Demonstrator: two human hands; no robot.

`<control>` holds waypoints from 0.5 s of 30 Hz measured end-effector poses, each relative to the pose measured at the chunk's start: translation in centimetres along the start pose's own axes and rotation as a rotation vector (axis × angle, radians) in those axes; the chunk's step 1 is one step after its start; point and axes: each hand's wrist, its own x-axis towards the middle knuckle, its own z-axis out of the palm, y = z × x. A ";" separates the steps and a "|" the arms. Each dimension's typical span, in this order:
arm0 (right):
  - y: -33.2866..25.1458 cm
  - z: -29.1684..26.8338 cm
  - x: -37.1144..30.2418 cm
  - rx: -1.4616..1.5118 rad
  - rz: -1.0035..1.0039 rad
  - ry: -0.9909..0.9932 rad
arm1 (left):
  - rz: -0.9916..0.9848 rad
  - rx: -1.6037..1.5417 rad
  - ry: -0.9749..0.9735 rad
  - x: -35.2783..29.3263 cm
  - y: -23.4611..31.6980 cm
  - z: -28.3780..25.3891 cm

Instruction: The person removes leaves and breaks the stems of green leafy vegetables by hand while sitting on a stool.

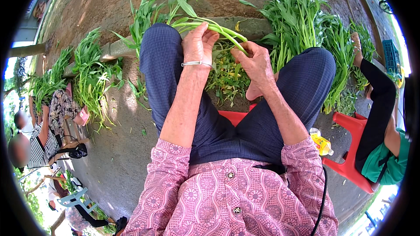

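Left hand (199, 46): holding stems (223, 29)
Right hand (255, 61): pinching their ends
Stems: apparently being picked over; next move likely needs firm fingers

No lettering or numbers legible anywhere. Only likely carrier of print: bottle (323, 145) on ground (111, 166), near left edge of red stool (351, 123), neck pointing toward lower right. Yellow label (320, 142) wraps it, reddish marks showing; marks too small and blurred to make out as words or numbers.
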 end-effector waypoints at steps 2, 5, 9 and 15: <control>0.0 0.0 0.1 -0.025 0.012 0.023 | 0.007 -0.003 0.011 0.0 -0.1 0.2; -0.7 0.0 -0.1 -0.038 0.028 0.026 | 0.015 0.006 0.030 -0.2 0.0 0.3; -0.4 -0.1 -0.1 -0.019 0.012 0.008 | 0.015 0.013 0.026 -0.2 0.0 0.3; -0.3 -0.3 -0.1 -0.124 0.012 -0.020 | 0.004 -0.002 0.020 0.0 0.0 0.1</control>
